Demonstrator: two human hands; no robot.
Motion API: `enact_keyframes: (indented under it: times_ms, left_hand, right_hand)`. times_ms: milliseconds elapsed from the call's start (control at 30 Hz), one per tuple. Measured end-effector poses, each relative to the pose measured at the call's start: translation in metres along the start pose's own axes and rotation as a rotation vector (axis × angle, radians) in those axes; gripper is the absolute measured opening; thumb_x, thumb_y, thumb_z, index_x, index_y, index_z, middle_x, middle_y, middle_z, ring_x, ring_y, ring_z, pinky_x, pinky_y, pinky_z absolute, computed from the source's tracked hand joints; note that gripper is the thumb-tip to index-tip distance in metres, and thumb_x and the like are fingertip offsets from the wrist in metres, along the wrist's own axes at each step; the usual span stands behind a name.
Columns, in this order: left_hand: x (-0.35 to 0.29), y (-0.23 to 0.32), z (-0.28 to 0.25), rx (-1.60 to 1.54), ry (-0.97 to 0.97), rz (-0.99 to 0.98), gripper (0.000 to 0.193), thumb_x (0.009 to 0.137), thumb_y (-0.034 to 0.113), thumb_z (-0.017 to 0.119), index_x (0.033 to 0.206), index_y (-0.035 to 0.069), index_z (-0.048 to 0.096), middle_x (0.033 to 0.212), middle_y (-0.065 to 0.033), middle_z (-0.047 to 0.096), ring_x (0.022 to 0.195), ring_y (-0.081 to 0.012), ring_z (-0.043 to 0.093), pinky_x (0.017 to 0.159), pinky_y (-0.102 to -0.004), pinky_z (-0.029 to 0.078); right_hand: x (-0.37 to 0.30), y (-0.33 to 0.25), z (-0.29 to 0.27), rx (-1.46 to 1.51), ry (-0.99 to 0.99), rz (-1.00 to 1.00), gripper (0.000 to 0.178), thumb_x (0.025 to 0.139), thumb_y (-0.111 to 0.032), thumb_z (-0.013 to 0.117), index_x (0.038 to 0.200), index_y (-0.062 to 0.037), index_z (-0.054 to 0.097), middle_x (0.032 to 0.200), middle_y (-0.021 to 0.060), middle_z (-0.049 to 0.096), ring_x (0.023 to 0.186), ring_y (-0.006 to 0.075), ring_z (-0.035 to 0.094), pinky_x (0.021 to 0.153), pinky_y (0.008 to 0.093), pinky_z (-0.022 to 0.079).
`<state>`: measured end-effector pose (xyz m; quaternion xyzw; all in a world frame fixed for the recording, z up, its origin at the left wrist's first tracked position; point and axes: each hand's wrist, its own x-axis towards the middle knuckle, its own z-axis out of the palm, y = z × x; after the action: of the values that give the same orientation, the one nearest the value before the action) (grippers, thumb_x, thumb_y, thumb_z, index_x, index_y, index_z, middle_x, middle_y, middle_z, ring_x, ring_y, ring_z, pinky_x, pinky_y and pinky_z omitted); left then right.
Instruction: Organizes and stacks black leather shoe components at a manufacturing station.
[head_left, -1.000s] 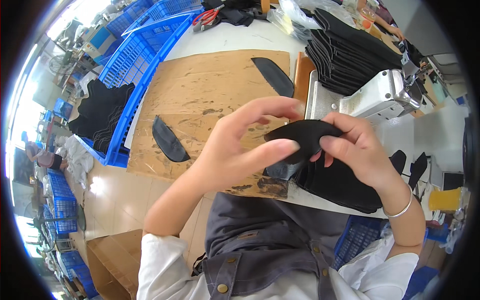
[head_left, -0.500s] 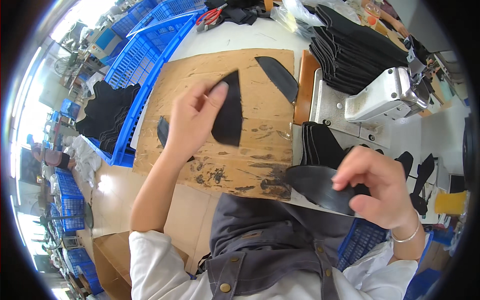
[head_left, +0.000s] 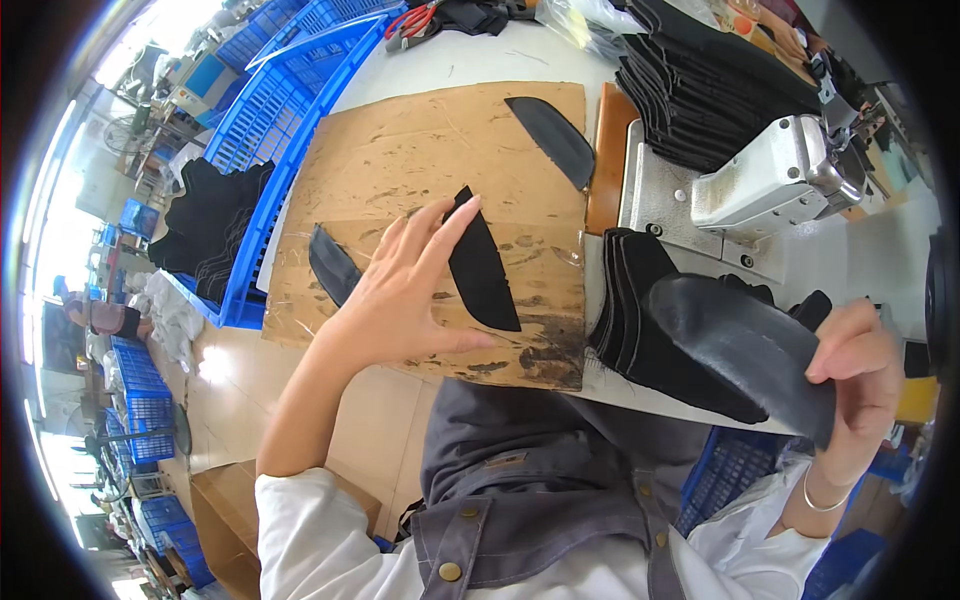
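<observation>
My left hand (head_left: 395,290) is over the cardboard sheet (head_left: 400,130) with its fingers spread. Its index fingertip touches the upper tip of a flat black half-moon piece (head_left: 482,265), while the thumb lies near the lower end. Pinched at one end in my right hand (head_left: 860,370) is a shiny dark grey half-moon piece (head_left: 740,345), tilted above a stack of black cut pieces (head_left: 630,310). Two similar dark grey pieces lie on the cardboard: one at the far right corner (head_left: 553,142), the other (head_left: 333,262) left of my left hand, partly behind it.
A white machine arm (head_left: 750,185) stands at the right, beside a tall stack of black pieces (head_left: 700,90). At the left, a blue plastic basket (head_left: 245,290) holds more black pieces. Red-handled scissors (head_left: 412,22) lie at the back. A cardboard box (head_left: 225,510) is on the floor.
The black piece has come down nearer onto the cardboard, and my left fingers have opened from it. My right hand has moved right, lifting and turning the dark grey piece.
</observation>
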<state>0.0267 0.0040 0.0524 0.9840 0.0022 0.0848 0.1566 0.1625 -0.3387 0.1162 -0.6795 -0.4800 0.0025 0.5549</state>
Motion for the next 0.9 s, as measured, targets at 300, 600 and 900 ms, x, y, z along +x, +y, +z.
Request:
enact_keyframes:
  times_ms: [300,600,900]
  left_hand:
    - [0.048,0.066,-0.003,-0.912,-0.006,0.386,0.074,0.072,0.049,0.077,0.121,-0.003,0.056,0.120,-0.0170,0.059,0.111,-0.0285,0.057,0.095,-0.0364,0.042]
    - [0.071,0.137,-0.014,-0.950,0.006,0.301,0.024,0.074,0.002,0.077,0.092,0.000,0.061,0.085,-0.0048,0.066,0.073,-0.0086,0.059,0.066,-0.0216,0.048]
    - [0.081,0.134,0.020,-0.826,-0.439,-0.009,0.020,0.082,0.009,0.072,0.079,0.002,0.054,0.063,0.0050,0.046,0.055,0.0000,0.040,0.047,-0.0198,0.031]
  right_hand:
    - [0.012,-0.019,0.020,0.041,-0.012,0.106,0.016,0.075,0.002,0.063,0.089,-0.0045,0.059,0.079,0.0073,0.053,0.065,0.0101,0.046,0.056,0.0209,0.035]
    - [0.010,0.011,0.020,0.440,-0.165,0.346,0.084,0.062,-0.013,0.087,0.132,0.0050,0.043,0.112,0.0113,0.061,0.102,0.0173,0.058,0.091,0.0289,0.042]
    - [-0.022,0.031,-0.028,0.201,-0.207,0.810,0.025,0.077,0.002,0.072,0.098,0.0028,0.059,0.084,0.0007,0.061,0.078,0.0042,0.053,0.068,0.0197,0.044]
